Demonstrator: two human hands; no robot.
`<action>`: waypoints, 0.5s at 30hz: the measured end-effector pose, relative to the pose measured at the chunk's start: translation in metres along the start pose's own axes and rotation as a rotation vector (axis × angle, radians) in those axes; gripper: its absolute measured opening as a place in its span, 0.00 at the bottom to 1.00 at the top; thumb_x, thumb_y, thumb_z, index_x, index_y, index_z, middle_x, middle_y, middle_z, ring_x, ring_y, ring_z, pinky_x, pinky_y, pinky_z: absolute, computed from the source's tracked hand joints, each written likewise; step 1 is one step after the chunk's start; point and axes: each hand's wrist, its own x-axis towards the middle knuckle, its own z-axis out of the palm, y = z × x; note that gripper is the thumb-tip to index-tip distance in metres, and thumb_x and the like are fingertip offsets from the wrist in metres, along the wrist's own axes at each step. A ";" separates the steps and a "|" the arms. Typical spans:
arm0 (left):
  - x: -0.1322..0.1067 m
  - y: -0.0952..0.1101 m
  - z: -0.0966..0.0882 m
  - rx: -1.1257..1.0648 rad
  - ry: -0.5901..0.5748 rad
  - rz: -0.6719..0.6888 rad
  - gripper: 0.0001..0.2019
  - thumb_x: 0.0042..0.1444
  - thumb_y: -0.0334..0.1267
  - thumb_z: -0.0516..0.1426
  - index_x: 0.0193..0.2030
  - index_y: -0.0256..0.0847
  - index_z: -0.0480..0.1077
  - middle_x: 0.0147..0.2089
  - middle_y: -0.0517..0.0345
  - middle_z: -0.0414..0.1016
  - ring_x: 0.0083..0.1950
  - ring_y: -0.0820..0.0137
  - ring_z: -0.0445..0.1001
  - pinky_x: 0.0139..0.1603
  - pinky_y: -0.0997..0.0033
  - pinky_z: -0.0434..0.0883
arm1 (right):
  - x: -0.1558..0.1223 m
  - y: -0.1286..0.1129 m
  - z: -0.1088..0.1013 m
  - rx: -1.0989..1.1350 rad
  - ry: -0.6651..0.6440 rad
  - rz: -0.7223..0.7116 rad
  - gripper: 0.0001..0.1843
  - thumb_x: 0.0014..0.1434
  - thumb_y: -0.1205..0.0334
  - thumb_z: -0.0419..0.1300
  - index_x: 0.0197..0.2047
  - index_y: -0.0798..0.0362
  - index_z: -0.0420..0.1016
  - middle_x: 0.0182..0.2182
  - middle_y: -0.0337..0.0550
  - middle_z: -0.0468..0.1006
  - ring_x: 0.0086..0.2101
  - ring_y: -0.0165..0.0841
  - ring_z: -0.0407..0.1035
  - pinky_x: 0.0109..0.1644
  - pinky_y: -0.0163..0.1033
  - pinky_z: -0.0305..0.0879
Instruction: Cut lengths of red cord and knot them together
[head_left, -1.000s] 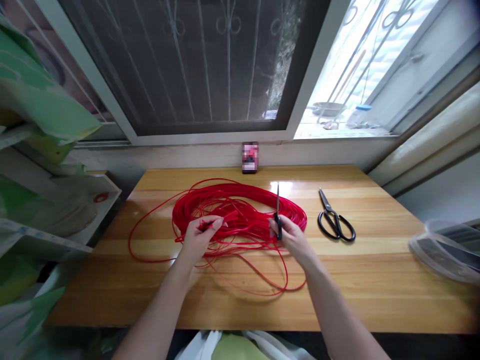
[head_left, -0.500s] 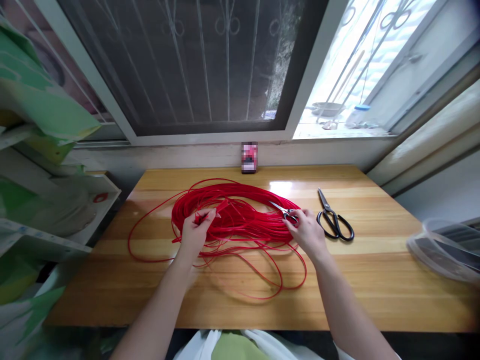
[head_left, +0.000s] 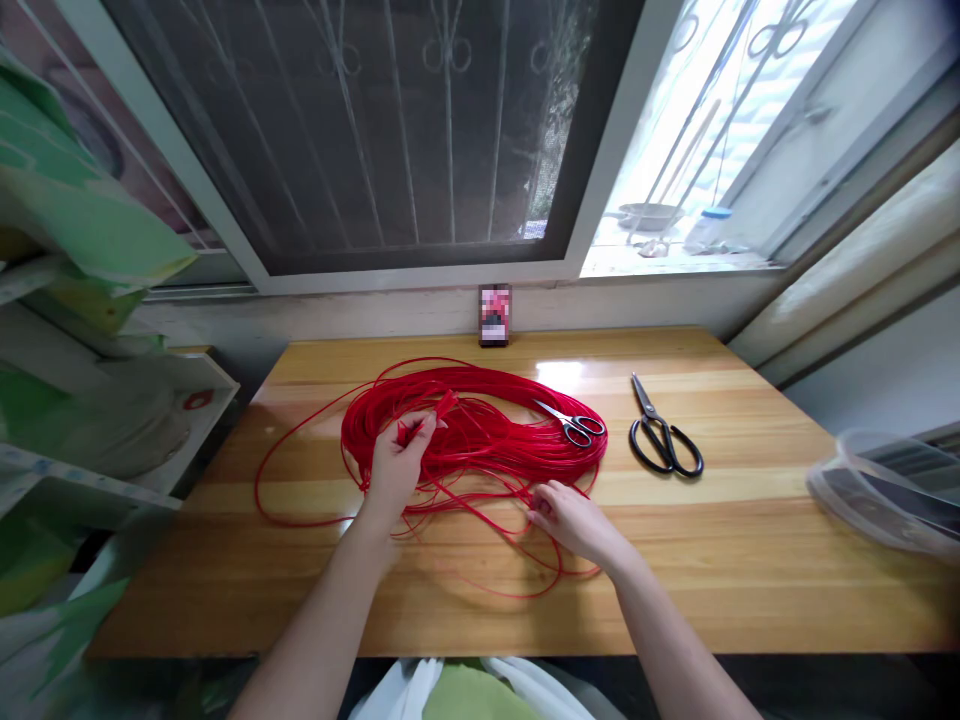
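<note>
Window-side counter: cord coiled mid-counter. Grip: left hand pinches strands; right hand on loose near-edge loops, hold unclear. Risk: scissors lie on coil; tugging may drag them, snarl loops.

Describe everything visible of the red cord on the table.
The red cord is a thin, glossy, plastic-looking strand wound into a big loose oval coil lying flat on the wooden table, with slack loops straying left and toward the near edge. The left hand pinches a bunch of strands at the coil's left side; the right hand touches loose loops in front, its grip unclear. On the coil's right part lie small silver scissors.
</note>
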 end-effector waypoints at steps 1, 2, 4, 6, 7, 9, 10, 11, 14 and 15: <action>0.000 0.000 0.000 -0.004 0.000 -0.005 0.12 0.48 0.44 0.58 0.34 0.39 0.73 0.33 0.57 0.76 0.39 0.71 0.72 0.47 0.70 0.65 | -0.001 0.003 0.001 0.051 -0.005 -0.031 0.12 0.58 0.56 0.50 0.33 0.54 0.70 0.33 0.46 0.72 0.33 0.34 0.67 0.37 0.36 0.60; 0.000 0.001 0.000 -0.009 0.001 -0.008 0.12 0.48 0.45 0.58 0.34 0.39 0.72 0.33 0.57 0.76 0.39 0.71 0.72 0.47 0.70 0.65 | -0.002 0.006 0.003 0.110 -0.008 -0.058 0.14 0.59 0.56 0.48 0.35 0.54 0.70 0.34 0.47 0.72 0.35 0.34 0.67 0.39 0.37 0.60; 0.000 0.001 0.001 -0.015 0.006 -0.004 0.12 0.48 0.45 0.57 0.34 0.39 0.72 0.33 0.57 0.76 0.39 0.71 0.72 0.47 0.70 0.65 | -0.005 0.015 0.008 0.234 -0.015 -0.095 0.15 0.60 0.59 0.44 0.40 0.54 0.70 0.37 0.47 0.72 0.39 0.35 0.66 0.44 0.39 0.61; 0.001 0.001 0.001 -0.028 0.023 0.018 0.12 0.49 0.45 0.57 0.33 0.38 0.72 0.33 0.56 0.76 0.39 0.71 0.72 0.47 0.70 0.65 | -0.009 0.022 0.015 0.341 -0.020 -0.105 0.16 0.58 0.65 0.45 0.46 0.54 0.68 0.39 0.47 0.71 0.41 0.34 0.65 0.46 0.39 0.61; 0.002 0.001 0.001 -0.038 0.036 0.027 0.11 0.49 0.45 0.57 0.33 0.38 0.72 0.33 0.56 0.76 0.39 0.71 0.72 0.48 0.69 0.65 | -0.011 0.025 0.018 0.381 -0.025 -0.107 0.17 0.57 0.66 0.46 0.48 0.54 0.66 0.39 0.47 0.71 0.40 0.34 0.66 0.45 0.39 0.61; 0.005 0.000 0.001 -0.063 0.075 0.023 0.12 0.49 0.45 0.57 0.33 0.38 0.71 0.33 0.56 0.75 0.38 0.71 0.71 0.47 0.69 0.65 | -0.015 0.025 0.024 0.417 -0.008 -0.100 0.18 0.55 0.66 0.50 0.50 0.54 0.64 0.37 0.45 0.71 0.36 0.33 0.65 0.41 0.38 0.62; 0.006 -0.001 0.001 -0.074 0.100 0.013 0.12 0.49 0.45 0.57 0.34 0.38 0.71 0.33 0.57 0.75 0.38 0.72 0.71 0.47 0.70 0.65 | -0.017 0.022 0.026 0.411 0.013 -0.091 0.17 0.54 0.63 0.52 0.48 0.54 0.65 0.35 0.44 0.70 0.35 0.33 0.65 0.40 0.39 0.62; 0.008 -0.002 0.001 -0.084 0.127 0.003 0.12 0.48 0.46 0.57 0.34 0.38 0.71 0.33 0.57 0.75 0.37 0.73 0.71 0.46 0.70 0.66 | -0.018 0.018 0.027 0.391 0.043 -0.076 0.15 0.54 0.60 0.53 0.45 0.54 0.67 0.33 0.43 0.70 0.34 0.33 0.65 0.39 0.39 0.62; 0.013 -0.004 0.003 -0.118 0.183 0.016 0.13 0.48 0.46 0.57 0.35 0.38 0.70 0.33 0.57 0.74 0.37 0.74 0.71 0.44 0.73 0.66 | -0.021 0.003 0.030 0.295 0.126 -0.024 0.14 0.53 0.51 0.56 0.34 0.53 0.69 0.30 0.42 0.70 0.34 0.35 0.63 0.38 0.40 0.60; 0.014 -0.004 0.004 -0.129 0.199 0.030 0.13 0.48 0.47 0.56 0.34 0.38 0.70 0.34 0.57 0.74 0.37 0.74 0.70 0.44 0.73 0.66 | -0.021 -0.001 0.031 0.264 0.140 -0.018 0.15 0.52 0.49 0.57 0.32 0.53 0.69 0.30 0.42 0.70 0.34 0.36 0.63 0.39 0.40 0.60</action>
